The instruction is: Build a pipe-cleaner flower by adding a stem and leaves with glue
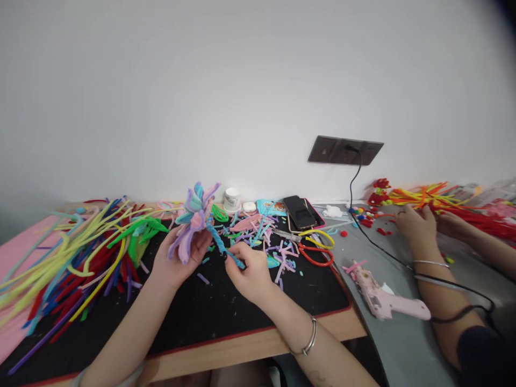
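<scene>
A pipe-cleaner flower (193,221) with purple, pink and light blue petals is held above the black mat (193,328). My left hand (171,262) cradles it from behind, with some fingers hidden by the petals. From the flower a twisted blue stem (218,239) slants down to the right. Thumb and fingers of my right hand (253,273) pinch this stem near its lower end, and a short blue tip shows below them. Cut pipe-cleaner pieces (284,258) lie scattered beyond my right hand.
Loose pipe cleaners (92,252) pile up at left. Scissors (316,252), a phone (299,212) and a white cup (232,199) stand or lie behind. At right are a pink glue gun (387,298), its black cord (379,248) and another person's hands (417,226).
</scene>
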The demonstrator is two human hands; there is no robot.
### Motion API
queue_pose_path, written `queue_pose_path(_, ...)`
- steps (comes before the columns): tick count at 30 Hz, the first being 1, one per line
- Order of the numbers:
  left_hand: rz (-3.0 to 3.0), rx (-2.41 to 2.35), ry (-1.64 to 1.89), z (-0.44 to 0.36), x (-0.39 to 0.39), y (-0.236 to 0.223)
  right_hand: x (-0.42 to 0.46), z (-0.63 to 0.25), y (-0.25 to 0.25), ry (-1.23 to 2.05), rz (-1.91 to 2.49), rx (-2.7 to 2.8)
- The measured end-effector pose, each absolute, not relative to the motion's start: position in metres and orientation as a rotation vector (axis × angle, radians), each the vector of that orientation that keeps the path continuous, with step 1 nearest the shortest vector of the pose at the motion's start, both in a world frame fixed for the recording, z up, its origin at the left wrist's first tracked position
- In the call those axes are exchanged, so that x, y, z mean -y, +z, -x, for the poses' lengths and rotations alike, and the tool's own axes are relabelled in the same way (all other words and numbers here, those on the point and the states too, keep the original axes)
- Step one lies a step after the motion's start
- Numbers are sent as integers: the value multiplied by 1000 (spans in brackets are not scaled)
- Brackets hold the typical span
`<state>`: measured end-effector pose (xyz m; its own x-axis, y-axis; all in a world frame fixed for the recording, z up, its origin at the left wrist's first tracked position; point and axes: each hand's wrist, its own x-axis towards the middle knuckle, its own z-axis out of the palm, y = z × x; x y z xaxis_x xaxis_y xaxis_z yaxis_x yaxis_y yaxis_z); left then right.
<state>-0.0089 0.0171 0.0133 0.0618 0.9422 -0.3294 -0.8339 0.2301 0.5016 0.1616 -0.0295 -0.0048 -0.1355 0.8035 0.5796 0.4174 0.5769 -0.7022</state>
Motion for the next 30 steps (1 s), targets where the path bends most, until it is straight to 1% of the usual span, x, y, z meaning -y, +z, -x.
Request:
queue_pose_path(8,-152,-695,1397,9,-21,6,29,-160,-5,483,1021,1770)
queue_pose_path(11,-87,-705,1386,10,-23,7,28,-161,-5,539,1038,1700)
queue_pose_path(13,-52,-654,1360,12,-22,7,26,-162,-5,654,1049,1571)
queue_pose_path(18,-22,-462,1263,18,-21,3,15,-167,1,1144,876,1088)
queue_pose_path(20,5,-432,1224,19,-20,1,10,-170,5,1259,759,942)
queue_pose_path(22,18,-427,1190,20,-20,1,7,-173,9,1301,669,872)
queue_pose_path(25,-26,-488,1185,19,-17,6,6,-176,11,1284,640,919)
queue_pose_path(30,-181,-674,1265,18,-11,17,8,-175,4,1307,699,1228)
